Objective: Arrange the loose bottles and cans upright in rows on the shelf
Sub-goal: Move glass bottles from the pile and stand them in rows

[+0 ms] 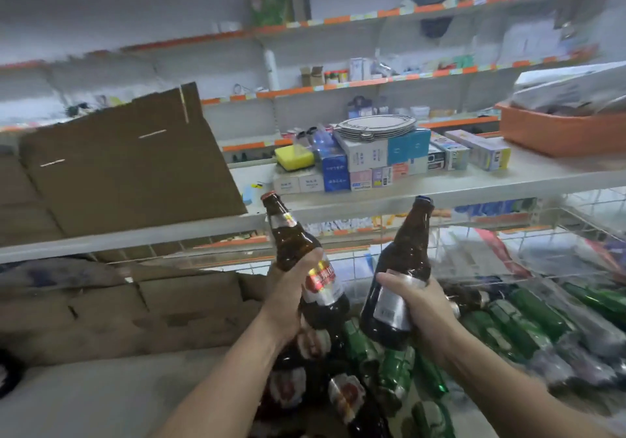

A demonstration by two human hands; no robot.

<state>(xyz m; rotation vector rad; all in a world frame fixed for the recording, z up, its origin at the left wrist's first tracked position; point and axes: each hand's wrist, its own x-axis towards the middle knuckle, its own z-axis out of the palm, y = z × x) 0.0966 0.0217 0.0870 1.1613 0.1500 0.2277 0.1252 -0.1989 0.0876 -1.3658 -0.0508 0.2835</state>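
Observation:
My left hand (291,288) grips a brown glass bottle with a red label (288,234) around its middle, neck tilted up and left. My right hand (423,302) grips a second brown bottle with a silver label (406,254), neck tilted up and right. Both bottles are lifted above a heap of loose bottles (355,387) lying on their sides, brown ones in front and green ones (528,315) to the right. The white shelf (440,190) lies just beyond the two bottle necks.
Flattened cardboard (128,160) leans on the shelf's left part. Small boxes (372,163), a yellow sponge (294,157) and an orange tray (559,133) stand on the shelf behind. A wire basket wall (474,248) borders the bottle heap. More cardboard (135,302) lies lower left.

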